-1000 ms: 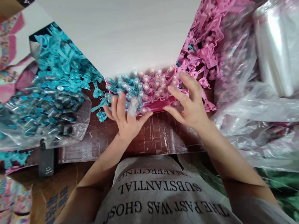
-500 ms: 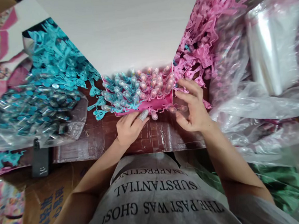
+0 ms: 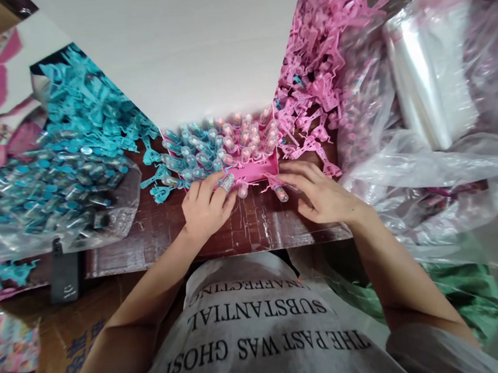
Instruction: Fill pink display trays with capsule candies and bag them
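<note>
A box (image 3: 256,171) with a pink inside and a tall white raised lid (image 3: 178,48) stands before me. Rows of clear-capped blue pieces (image 3: 190,159) fill its left half and pink ones (image 3: 245,141) its right. My left hand (image 3: 205,207) is closed over the front edge, fingertips inside, thumb outside; one finger wears a silvery wrap. A small blue tip shows by those fingertips. My right hand (image 3: 325,193) is open at the front right corner, fingers apart, beside a pink capped piece (image 3: 281,194) that sticks out over the edge. Another pink piece (image 3: 243,189) lies between the hands.
Loose blue plastic parts (image 3: 82,102) pile up on the left, above a clear bag of capped tubes (image 3: 68,189). Pink parts (image 3: 313,72) heap on the right, near a stack of clear plastic bags (image 3: 433,68). A black device (image 3: 65,275) sits at the table edge.
My right hand has lowered and its fingers have moved inward to the box corner. The pink piece there has turned toward me. My left fingers have spread further over the front edge.
</note>
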